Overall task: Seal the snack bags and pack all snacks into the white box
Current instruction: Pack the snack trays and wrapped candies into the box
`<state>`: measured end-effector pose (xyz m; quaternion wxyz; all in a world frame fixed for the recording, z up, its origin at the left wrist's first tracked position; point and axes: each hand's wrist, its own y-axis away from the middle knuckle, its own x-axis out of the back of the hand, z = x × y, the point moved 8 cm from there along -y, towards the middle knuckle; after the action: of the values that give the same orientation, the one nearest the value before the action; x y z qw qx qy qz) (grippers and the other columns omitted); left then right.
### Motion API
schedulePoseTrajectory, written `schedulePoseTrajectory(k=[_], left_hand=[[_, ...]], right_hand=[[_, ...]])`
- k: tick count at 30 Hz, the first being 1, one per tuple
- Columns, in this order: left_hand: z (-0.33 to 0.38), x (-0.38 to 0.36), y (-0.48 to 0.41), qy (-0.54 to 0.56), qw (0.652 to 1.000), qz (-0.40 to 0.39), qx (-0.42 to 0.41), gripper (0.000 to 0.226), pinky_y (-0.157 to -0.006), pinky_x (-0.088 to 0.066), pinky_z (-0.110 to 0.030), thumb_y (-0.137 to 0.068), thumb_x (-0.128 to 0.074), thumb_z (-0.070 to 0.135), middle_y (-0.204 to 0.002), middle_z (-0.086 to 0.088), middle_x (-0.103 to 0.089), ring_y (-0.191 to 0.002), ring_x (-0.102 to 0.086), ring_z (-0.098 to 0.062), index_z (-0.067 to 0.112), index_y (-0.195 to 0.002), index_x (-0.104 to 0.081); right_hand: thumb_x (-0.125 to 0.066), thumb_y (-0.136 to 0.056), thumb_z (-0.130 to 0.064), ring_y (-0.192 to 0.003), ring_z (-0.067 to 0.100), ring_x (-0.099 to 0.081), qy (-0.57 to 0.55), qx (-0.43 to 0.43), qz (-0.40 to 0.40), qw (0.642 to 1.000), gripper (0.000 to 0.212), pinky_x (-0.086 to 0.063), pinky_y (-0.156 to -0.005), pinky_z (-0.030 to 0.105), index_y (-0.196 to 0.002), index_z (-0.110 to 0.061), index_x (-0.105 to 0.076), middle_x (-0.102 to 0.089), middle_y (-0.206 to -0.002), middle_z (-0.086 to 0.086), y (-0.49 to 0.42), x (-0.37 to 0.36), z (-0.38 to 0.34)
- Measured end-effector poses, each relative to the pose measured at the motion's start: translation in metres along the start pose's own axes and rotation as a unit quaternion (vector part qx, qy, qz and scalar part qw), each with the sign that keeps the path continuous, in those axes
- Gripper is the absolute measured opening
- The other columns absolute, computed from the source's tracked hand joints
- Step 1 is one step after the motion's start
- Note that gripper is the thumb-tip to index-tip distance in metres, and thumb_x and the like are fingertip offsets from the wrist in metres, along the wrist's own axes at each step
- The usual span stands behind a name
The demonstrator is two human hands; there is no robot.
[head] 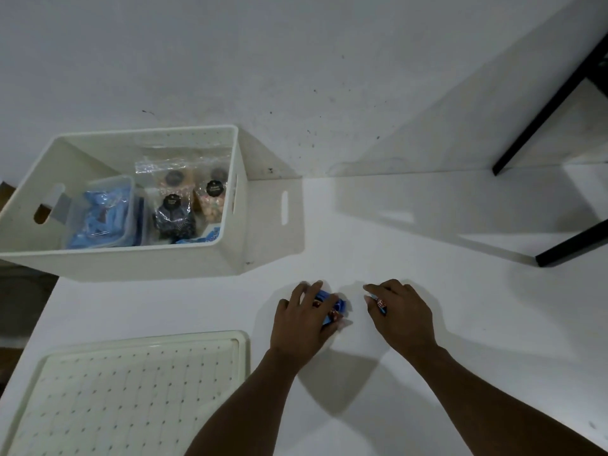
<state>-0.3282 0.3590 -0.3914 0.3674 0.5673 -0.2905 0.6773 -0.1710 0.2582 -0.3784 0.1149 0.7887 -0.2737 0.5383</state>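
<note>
L hand (pixel 302 324) grips blue pkts (pixel 340 306), axis near-far, R hand (pixel 401 314) too

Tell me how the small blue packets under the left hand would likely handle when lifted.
Probably light: the left hand holds the blue packets all at once. Their wrappers look crinkled and glossy, so likely floppy and somewhat slippery, apt to slide out of a loose grip. Flat on the table, they seem unlikely to roll.

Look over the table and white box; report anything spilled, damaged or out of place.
Nothing spilled or damaged. The white box seems to overhang the table on the left. The perforated lid lies on the table. The left hand and right hand each hold a blue snack packet outside the box.
</note>
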Motion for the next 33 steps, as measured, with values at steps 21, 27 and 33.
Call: schedulePoseTrajectory(k=[21,27,33], left_hand=[[0.003,0.009,-0.002,0.145,0.985,0.067,0.072,0.036,-0.070,-0.057,-0.028,-0.084,-0.068,0.034,-0.116,0.007,-0.069,-0.092,-0.069,-0.017,0.030,-0.119,-0.068],[-0.019,0.091,-0.019,0.359,0.911,0.129,0.155,0.026,-0.084,-0.052,-0.020,-0.084,-0.071,0.041,-0.103,0.017,-0.074,-0.095,-0.067,-0.002,0.035,-0.109,-0.072],[-0.074,0.217,-0.031,0.369,0.909,0.135,0.142,0.024,-0.065,-0.048,-0.013,-0.081,-0.075,0.040,-0.079,0.015,-0.071,-0.069,-0.064,-0.001,0.033,-0.104,-0.074]], right_hand=[[-0.067,-0.086,-0.028,-0.079,0.020,-0.063,-0.006,0.001,0.011,1.000,0.023,-0.054,-0.059,0.032,-0.108,-0.029,-0.074,-0.068,-0.093,-0.006,0.003,0.023,0.008],[-0.058,-0.088,-0.034,-0.083,0.020,-0.062,0.001,0.009,-0.004,1.000,0.026,-0.053,-0.061,0.032,-0.110,-0.035,-0.071,-0.066,-0.095,-0.008,-0.024,0.053,-0.034],[-0.055,-0.092,-0.038,-0.092,0.018,-0.063,-0.026,0.067,-0.013,0.997,0.027,-0.051,-0.072,0.030,-0.115,-0.039,-0.068,-0.066,-0.101,-0.007,-0.090,0.106,-0.146]])
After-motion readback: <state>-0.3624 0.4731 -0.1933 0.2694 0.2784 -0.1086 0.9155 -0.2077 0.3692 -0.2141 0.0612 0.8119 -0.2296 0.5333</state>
